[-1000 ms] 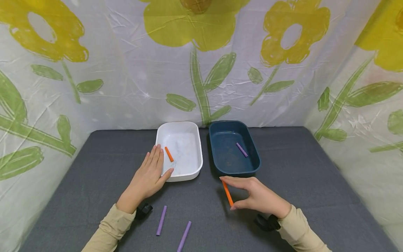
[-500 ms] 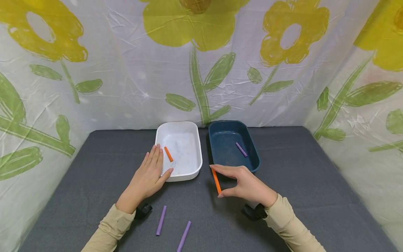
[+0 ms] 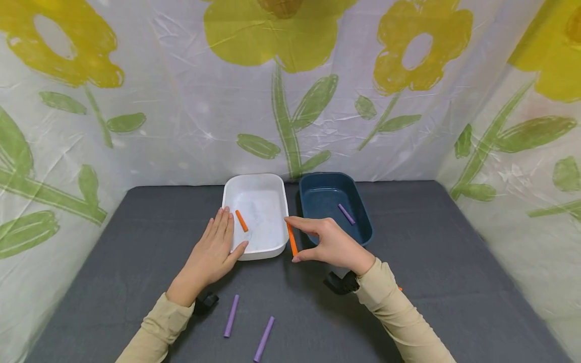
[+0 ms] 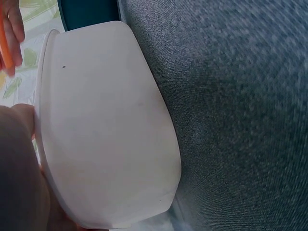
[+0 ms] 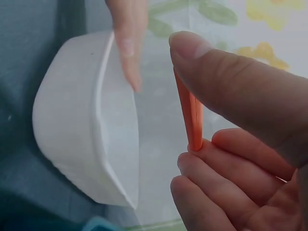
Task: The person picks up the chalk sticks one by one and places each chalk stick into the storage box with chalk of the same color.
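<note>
Between thumb and fingertips my right hand (image 3: 336, 243) pinches an orange stick (image 3: 292, 239) by its two ends. It holds the stick just off the right rim of a white tub (image 3: 268, 249), over the near left side of a dark blue tub (image 3: 363, 222). In the right wrist view the orange stick (image 5: 189, 113) spans from thumb to fingers. My left hand (image 3: 213, 257) rests with straight fingers on the white tub's left rim, the thumb at its near edge. Inside the white tub lies another orange stick (image 3: 241, 221); a purple stick (image 3: 347, 214) lies in the blue one.
Two purple sticks (image 3: 231, 316) (image 3: 264, 339) lie on the grey tablecloth (image 3: 150, 242) in front of the tubs. A small orange tip (image 3: 400, 288) peeks out beside the right sleeve. A flowered curtain (image 3: 181, 126) hangs behind the table.
My right hand has moved left and away from me, carrying the orange stick past the blue tub's near edge to the white tub's right rim. The left hand has stayed in place.
</note>
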Available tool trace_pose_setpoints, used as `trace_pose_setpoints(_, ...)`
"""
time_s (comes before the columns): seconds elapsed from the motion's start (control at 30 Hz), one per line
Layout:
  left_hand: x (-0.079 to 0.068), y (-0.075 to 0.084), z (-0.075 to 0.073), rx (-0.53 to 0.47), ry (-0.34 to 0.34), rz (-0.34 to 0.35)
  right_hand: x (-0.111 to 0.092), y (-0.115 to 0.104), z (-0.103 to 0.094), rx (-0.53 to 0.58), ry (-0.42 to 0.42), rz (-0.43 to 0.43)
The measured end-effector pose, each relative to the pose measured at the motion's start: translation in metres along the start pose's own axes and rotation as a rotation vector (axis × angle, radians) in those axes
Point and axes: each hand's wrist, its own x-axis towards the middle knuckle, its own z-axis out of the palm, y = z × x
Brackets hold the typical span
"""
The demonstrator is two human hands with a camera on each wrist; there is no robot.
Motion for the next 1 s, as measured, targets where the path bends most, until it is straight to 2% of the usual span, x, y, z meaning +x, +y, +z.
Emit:
trace_pose_setpoints(0.23, 0.001, -0.001, 0.001, -0.011, 0.007, -0.003, 0.020, -0.002, 0.001, 0.023, 0.005, 0.010)
trace_pose_setpoints(0.43, 0.000, -0.001, 0.002, -0.020, 0.022, -0.001, 0.037, 0.000, 0.003, 0.066, -0.002, 0.053)
trace_pose_setpoints(0.83, -0.001, 0.002, 0.002, -0.033, 0.016, -0.008, 0.076, 0.026, 0.008, 0.139, 0.027, 0.199)
trace_pose_setpoints(1.0, 0.000, 0.001, 0.002, -0.026, 0.026, -0.007, 0.093, 0.037, 0.012, 0.131, 0.024, 0.245)
